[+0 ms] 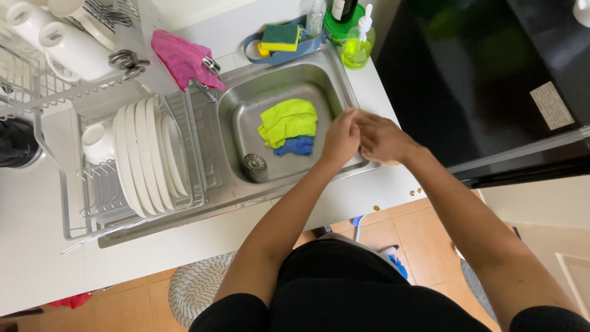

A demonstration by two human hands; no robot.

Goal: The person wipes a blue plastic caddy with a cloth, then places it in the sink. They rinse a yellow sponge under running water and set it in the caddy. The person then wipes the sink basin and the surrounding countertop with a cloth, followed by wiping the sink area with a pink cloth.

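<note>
My left hand [340, 140] and my right hand [381, 138] are pressed together over the right rim of a steel sink [236, 117]. Their fingers touch each other and I see nothing held between them. Inside the basin lies a yellow-green cloth [287, 120] on top of a blue cloth [296, 146], just left of my left hand. The drain [254, 163] sits at the basin's near left corner.
A wire dish rack [190, 138] left of the sink holds several white plates [144, 157]. A pink cloth [181, 58] drapes by the tap [210, 66]. A sponge [281, 37] and a green soap pump bottle [357, 46] stand behind the sink. A black appliance [491, 80] is at right.
</note>
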